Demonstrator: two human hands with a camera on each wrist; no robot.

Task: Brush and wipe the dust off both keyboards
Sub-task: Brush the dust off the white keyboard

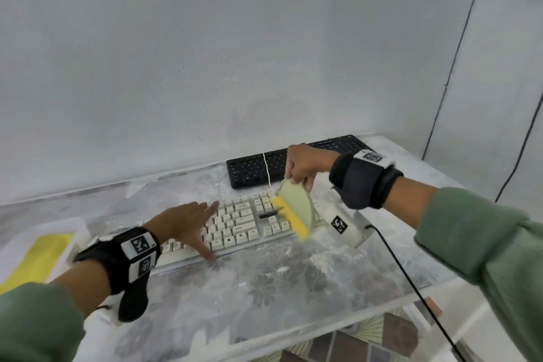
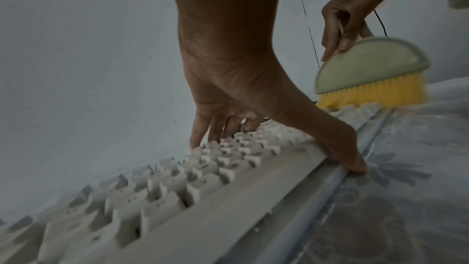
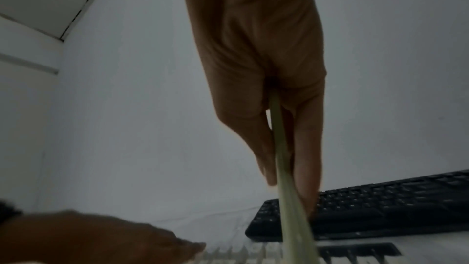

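Keyboards lie one behind the other on the table [image 1: 293,288]: a white keyboard [image 1: 235,229] nearer the person and a black keyboard [image 1: 258,169] just behind it, close to the wall. White dust [image 1: 320,258] is scattered over the table's flowered cover in front of the white keyboard and around it.

The right hand [image 1: 305,163] holds a small brush [image 1: 296,210] by its pale green half-round body, thumb on one face and fingers [image 2: 330,33] on the other, pinching it near the top. The brush's yellow bristles [image 2: 370,95] point down and touch the keys at the right part of the white keyboard.

The left hand [image 1: 188,223] rests on the white keyboard toward its left half. Its fingers [image 2: 203,127] are spread and fairly straight, their tips on the far rows of keys, while the thumb [image 2: 352,160] reaches over the near edge and presses where that edge meets the table.

A white cable [image 1: 267,167] crosses the black keyboard. At the left of the table lies a yellow cloth [image 1: 38,258] on a white sheet.
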